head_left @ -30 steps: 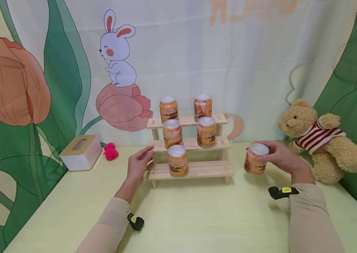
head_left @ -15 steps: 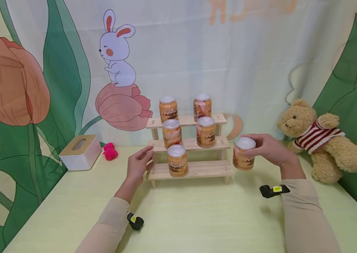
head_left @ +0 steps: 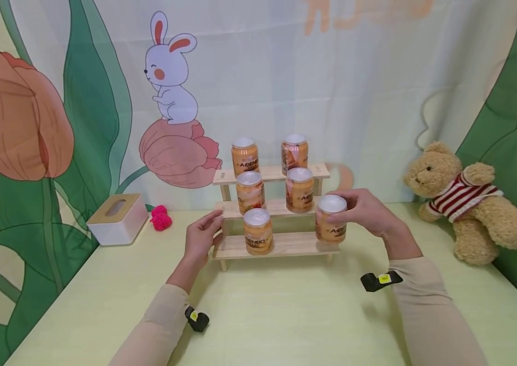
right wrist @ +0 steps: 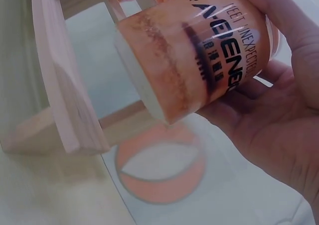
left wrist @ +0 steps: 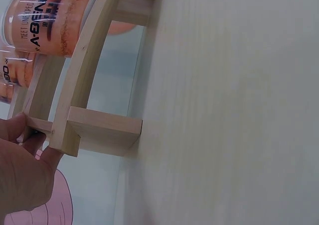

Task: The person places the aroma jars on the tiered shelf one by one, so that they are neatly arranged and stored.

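My right hand (head_left: 368, 211) grips an orange can (head_left: 331, 226) with a silver lid, thumb in front and fingers behind. In the right wrist view a gap separates the can's base (right wrist: 142, 83) from the lowest plank (right wrist: 65, 85). The can is at the right end of that tier of a three-step wooden display stand (head_left: 295, 246). At the stand's left end, my left hand (head_left: 201, 239) holds the wooden frame between thumb and fingers. One similar can (head_left: 258, 233) stands on the lowest tier's left part.
Two cans stand on the middle tier, including one at its right (head_left: 299, 190), and two on top, including one at its left (head_left: 244, 157). A tissue box (head_left: 118, 221) and pink yarn (head_left: 160, 218) sit left. A teddy bear (head_left: 464, 198) leans at right. A printed cloth (head_left: 354, 76) hangs behind.
My right hand has carried its can leftward from beside the stand to over the right end of the lowest tier. My left hand has stayed at the stand's left end.
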A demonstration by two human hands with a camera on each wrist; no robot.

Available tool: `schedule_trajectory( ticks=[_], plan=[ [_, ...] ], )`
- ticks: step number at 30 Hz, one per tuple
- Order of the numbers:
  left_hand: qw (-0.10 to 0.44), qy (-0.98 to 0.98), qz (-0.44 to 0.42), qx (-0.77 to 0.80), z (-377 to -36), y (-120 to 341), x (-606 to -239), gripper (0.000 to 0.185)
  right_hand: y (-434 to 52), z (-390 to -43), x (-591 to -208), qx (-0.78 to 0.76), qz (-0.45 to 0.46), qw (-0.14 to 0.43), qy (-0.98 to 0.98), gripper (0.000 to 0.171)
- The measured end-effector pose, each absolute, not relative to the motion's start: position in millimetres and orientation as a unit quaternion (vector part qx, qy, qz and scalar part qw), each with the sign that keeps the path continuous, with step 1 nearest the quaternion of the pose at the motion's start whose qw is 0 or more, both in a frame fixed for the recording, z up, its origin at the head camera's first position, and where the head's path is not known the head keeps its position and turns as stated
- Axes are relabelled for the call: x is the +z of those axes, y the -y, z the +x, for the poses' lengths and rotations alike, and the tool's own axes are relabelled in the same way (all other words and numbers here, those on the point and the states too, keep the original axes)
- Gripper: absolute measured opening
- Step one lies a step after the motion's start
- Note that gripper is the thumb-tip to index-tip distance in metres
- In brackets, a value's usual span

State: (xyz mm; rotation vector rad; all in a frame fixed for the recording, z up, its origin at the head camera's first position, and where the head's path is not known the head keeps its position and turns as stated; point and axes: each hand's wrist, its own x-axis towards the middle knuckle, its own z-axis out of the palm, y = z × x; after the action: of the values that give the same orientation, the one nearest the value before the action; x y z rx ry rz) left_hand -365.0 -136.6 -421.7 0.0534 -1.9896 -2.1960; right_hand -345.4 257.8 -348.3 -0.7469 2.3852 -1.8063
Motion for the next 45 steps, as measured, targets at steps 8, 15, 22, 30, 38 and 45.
schedule_trajectory(
  ticks=[8, 15, 22, 30, 38, 45],
  plan=[
    [0.09, 0.672, 0.017, -0.735, -364, 138, -423, 0.033, -224, -339, -348, -0.603, -0.234, 0.034, -0.762, 0.055],
    [0.089, 0.671, 0.018, -0.736, -363, 138, -423, 0.033, -190, -337, -360, -0.594, -0.217, 0.024, -0.774, 0.058],
    [0.091, 0.672, 0.019, -0.735, -363, 137, -421, 0.033, -173, -338, -371, -0.59, -0.232, -0.007, -0.774, 0.054],
    [0.086, 0.675, 0.02, -0.733, -362, 139, -420, 0.032, -166, -339, -378, -0.589, -0.218, -0.02, -0.778, 0.056],
    [0.087, 0.68, 0.022, -0.728, -361, 139, -420, 0.032, -163, -340, -382, -0.582, -0.2, -0.007, -0.788, 0.06],
    [0.087, 0.682, 0.023, -0.725, -360, 138, -418, 0.031, -160, -327, -368, -0.567, -0.208, -0.01, -0.797, 0.057]
  ],
)
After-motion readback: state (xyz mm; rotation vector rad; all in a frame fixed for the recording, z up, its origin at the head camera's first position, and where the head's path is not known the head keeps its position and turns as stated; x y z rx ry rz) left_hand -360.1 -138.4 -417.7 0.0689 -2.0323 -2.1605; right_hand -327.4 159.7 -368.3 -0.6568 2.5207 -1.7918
